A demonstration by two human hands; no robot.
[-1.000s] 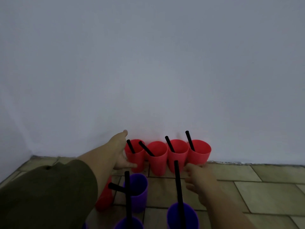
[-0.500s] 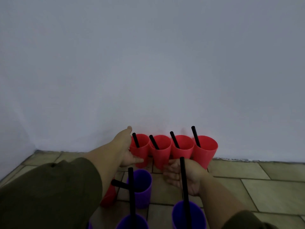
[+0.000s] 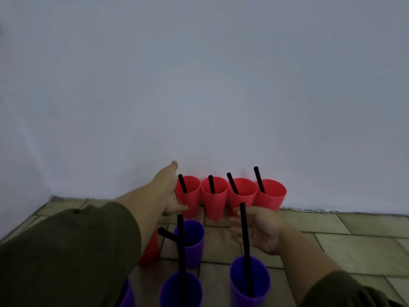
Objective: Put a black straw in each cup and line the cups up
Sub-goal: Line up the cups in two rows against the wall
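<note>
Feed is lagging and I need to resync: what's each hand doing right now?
Left hand: open, flat against the leftmost red cup.
Right hand: open, holding nothing.

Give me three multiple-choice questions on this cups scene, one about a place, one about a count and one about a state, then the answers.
1. Where does the row of red cups stand?
A) along the foot of the wall
B) on a shelf
C) inside a box

2. How many red cups are in that row?
A) two
B) four
C) six

3. What state are those cups in?
A) tipped over
B) upright and empty
C) upright, each holding a black straw

Answers:
1 A, the row runs along the wall's base.
2 B, four rims sit side by side.
3 C, a straw sticks out of every rim.
</note>
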